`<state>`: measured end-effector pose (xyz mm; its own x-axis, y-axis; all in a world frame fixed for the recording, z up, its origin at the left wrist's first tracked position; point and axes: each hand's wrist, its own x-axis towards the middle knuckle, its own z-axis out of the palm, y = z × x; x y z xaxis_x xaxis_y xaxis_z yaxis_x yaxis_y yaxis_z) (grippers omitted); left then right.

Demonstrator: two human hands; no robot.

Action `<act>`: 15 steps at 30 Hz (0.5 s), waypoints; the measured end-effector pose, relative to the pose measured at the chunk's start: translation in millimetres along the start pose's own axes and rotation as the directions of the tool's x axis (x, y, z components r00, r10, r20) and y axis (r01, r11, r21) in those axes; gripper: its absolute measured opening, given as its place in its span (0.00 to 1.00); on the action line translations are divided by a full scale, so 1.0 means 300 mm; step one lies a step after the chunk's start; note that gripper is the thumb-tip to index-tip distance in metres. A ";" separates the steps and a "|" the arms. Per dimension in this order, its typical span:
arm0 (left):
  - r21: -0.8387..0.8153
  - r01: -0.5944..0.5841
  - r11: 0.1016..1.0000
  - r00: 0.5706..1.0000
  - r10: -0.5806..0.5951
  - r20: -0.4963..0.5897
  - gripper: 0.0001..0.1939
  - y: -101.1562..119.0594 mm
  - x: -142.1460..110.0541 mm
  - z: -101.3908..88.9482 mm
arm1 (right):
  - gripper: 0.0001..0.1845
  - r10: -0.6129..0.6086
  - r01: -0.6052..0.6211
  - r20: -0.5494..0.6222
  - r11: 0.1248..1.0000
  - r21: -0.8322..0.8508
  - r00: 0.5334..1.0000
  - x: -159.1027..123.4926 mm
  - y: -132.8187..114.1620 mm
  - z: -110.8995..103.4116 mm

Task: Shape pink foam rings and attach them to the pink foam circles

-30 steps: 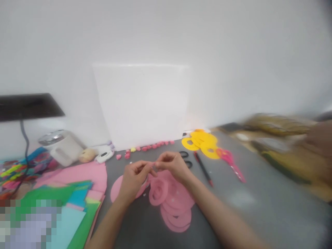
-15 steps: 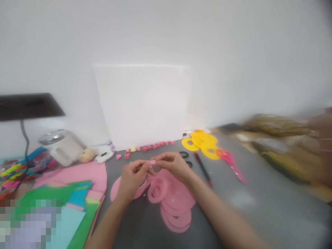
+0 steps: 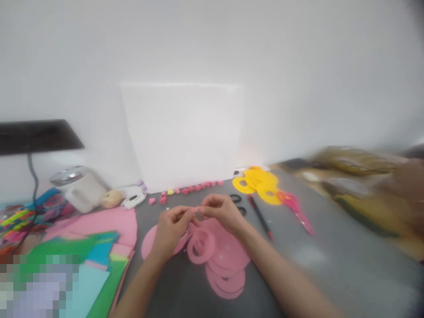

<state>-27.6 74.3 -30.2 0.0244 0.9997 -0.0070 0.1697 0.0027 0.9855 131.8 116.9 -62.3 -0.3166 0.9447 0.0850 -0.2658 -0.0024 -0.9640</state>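
My left hand (image 3: 171, 229) and my right hand (image 3: 223, 212) are close together over the grey table, fingertips pinched on a small piece of pink paper (image 3: 195, 208). Below the fingers shows a pink paper ring (image 3: 207, 255); I cannot tell whether it joins the held piece. Overlapping pink paper cutouts (image 3: 228, 249) lie under and beside my right hand. A pink paper disc (image 3: 149, 242) is partly covered by my left hand. Black scissor handles (image 3: 235, 198) stick out behind my right wrist.
Yellow paper rings (image 3: 256, 179), a dark red-tipped pen (image 3: 260, 217) and pink scissors (image 3: 294, 207) lie right. Small pink hearts (image 3: 198, 187) line the white board (image 3: 185, 132). At left are coloured sheets (image 3: 59, 249), a white mug (image 3: 81, 192) and a white tape dispenser-like object (image 3: 134, 200).
The pink piece between my fingertips has turned and now shows less. My right fingertips have shifted slightly, and the pink ring below has moved a little down and left.
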 end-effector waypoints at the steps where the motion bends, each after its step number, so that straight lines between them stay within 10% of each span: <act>1: -0.009 0.000 1.000 1.000 0.000 0.005 0.12 -0.002 0.000 0.000 | 0.12 -0.006 0.006 0.003 1.000 -0.004 1.000 0.000 0.000 -0.001; 15: -0.020 -0.045 0.999 0.999 0.046 0.025 0.14 -0.012 0.002 -0.009 | 0.11 0.010 -0.009 -0.021 0.997 0.078 1.000 0.002 -0.003 -0.004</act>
<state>-31.0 75.1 -33.3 0.0564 0.9978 0.0342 0.1485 -0.0422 0.9880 132.8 117.9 -61.6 -0.3005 0.9512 0.0697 -0.3334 -0.0363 -0.9421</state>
